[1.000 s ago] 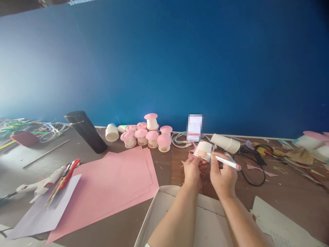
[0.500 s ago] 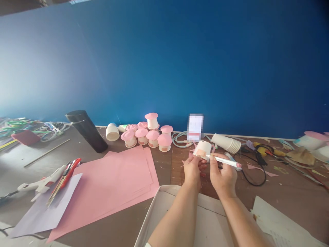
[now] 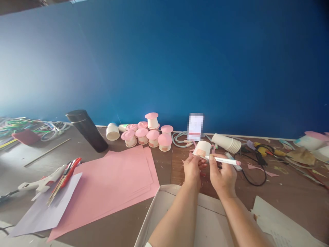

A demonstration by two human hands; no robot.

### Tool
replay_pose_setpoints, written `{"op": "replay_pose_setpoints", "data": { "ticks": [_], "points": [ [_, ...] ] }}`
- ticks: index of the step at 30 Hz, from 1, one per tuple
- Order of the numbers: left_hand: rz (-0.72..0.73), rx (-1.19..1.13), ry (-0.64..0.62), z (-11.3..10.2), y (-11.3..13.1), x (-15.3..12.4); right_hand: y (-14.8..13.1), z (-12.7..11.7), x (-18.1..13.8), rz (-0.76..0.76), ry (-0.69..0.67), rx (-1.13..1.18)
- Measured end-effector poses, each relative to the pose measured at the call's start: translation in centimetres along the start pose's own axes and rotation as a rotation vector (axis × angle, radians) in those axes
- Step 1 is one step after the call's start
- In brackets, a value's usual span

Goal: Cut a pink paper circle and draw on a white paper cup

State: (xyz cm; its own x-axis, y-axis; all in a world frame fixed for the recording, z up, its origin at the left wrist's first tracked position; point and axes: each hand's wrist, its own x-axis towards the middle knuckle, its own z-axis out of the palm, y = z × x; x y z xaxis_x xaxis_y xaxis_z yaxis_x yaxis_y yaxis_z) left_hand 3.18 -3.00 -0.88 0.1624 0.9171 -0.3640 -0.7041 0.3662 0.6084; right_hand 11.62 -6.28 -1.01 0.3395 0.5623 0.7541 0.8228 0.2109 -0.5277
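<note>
My left hand (image 3: 192, 168) grips a small white paper cup (image 3: 203, 149) with a pink patch on its side, held above the table. My right hand (image 3: 223, 175) is closed round a white marker with a pink end (image 3: 224, 160). The marker's tip touches the cup's side. Behind, at the foot of the blue wall, stands a cluster of several white cups with pink caps (image 3: 150, 132).
Pink paper sheets (image 3: 113, 181) lie left of my arms, with a glue gun (image 3: 38, 183) and red scissors (image 3: 67, 173) beyond. A black flask (image 3: 86, 130), stacked paper cups (image 3: 227, 142), black cable (image 3: 253, 171) and a white box (image 3: 164, 209) surround my hands.
The cup has tilted and shifted slightly upward in my left hand. The marker has levelled a little against it. Both hands stay in the same place.
</note>
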Motion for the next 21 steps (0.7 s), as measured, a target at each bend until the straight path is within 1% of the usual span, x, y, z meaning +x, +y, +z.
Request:
{"op": "replay_pose_setpoints", "data": {
  "ticks": [4, 8, 14, 21],
  "points": [
    [-0.004, -0.011, -0.012, 0.01, 0.08, -0.11, -0.02, 0.02, -0.1, 0.012, -0.006, 0.022],
    [-0.023, -0.048, -0.019, 0.03, 0.11, -0.18, -0.09, -0.09, -0.2, 0.029, 0.024, 0.04],
    [-0.007, -0.105, -0.022, 0.05, 0.04, -0.07, -0.06, -0.16, -0.12, 0.041, 0.045, 0.044],
    [-0.038, -0.077, -0.013, -0.04, -0.09, 0.04, -0.1, -0.15, -0.01, -0.001, 0.057, 0.007]
  ]
}}
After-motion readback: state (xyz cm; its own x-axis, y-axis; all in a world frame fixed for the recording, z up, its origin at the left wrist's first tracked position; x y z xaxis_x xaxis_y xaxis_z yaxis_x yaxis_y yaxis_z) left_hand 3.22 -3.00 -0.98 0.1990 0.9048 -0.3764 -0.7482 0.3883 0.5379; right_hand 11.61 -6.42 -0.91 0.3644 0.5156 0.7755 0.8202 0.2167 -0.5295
